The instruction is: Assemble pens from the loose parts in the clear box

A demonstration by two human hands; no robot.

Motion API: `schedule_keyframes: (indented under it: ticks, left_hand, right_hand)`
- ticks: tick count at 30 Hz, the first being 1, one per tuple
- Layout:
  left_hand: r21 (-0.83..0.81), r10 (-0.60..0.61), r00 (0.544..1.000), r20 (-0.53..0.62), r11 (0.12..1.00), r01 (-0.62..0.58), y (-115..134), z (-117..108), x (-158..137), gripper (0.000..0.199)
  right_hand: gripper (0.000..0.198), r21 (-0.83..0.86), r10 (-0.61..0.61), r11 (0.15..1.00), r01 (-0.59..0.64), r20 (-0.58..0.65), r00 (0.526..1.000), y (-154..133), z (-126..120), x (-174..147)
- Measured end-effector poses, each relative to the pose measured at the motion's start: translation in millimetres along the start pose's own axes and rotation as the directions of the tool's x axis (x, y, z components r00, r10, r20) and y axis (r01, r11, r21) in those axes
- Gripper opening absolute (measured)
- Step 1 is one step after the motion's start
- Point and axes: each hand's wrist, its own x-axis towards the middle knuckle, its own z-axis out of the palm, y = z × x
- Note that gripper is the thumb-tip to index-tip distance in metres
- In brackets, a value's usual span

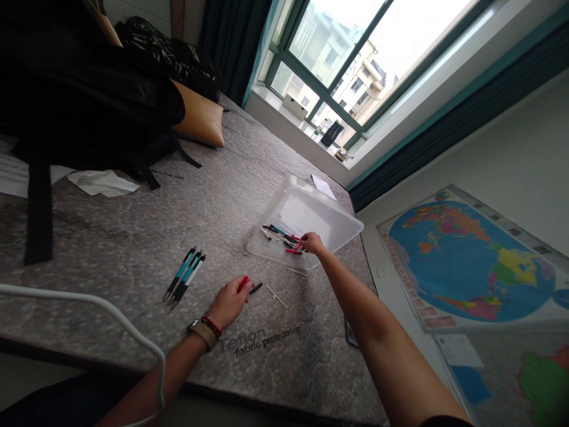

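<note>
My left hand [229, 303] is closed around a red pen part [243, 283] above the grey quilted surface. Close to its fingertips is a black pen part [256, 288], and two thin white refills [277, 297] lie to the right of it. My right hand [311, 242] reaches into a shallow clear plastic tray [326, 219], fingers pinched at a pile of pens and pen parts [280, 235]. What those fingertips grip is too small to make out. A red piece [293, 252] lies just below them. Several teal, white and black pens [184, 277] lie side by side left of my left hand.
A black backpack [89, 101], a tan pouch [200, 115] and a crumpled tissue [103, 182] occupy the far left. A white cable [89, 295] arcs across the lower left. Another thin refill [297, 271] lies before the tray. A world map [471, 255] hangs on the right wall.
</note>
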Motion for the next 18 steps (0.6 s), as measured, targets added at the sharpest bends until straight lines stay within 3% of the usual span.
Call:
schedule_keyframes:
  ticks: [3,5,7,13,18]
  left_hand:
    - [-0.003,-0.004,1.000,0.003,1.000,0.004,-0.2,0.6,-0.4,0.040]
    - [-0.002,-0.004,1.000,0.012,1.000,0.004,-0.4,1.3,-1.2,0.041]
    - [0.004,-0.002,1.000,0.024,1.000,0.001,-1.0,1.9,-2.3,0.041]
    - [0.034,0.017,0.999,0.038,0.999,-0.019,0.5,4.7,-5.3,0.041]
    - [0.055,0.093,0.988,0.122,0.993,-0.100,11.4,9.7,-12.8,0.038]
  right_hand:
    - [0.033,0.337,-0.119,0.935,0.106,0.018,0.993,6.8,0.5,-26.3]
    - [0.038,0.598,-0.199,0.790,0.139,0.035,0.979,11.6,2.7,-44.8]
    - [0.042,0.737,-0.228,0.665,0.120,0.048,0.972,13.3,4.5,-60.8]
    - [0.036,0.879,-0.268,0.461,0.119,0.010,0.963,-10.9,16.8,-105.2]
    - [0.031,0.874,-0.419,0.419,0.244,-0.052,0.906,-48.1,56.3,-158.8]
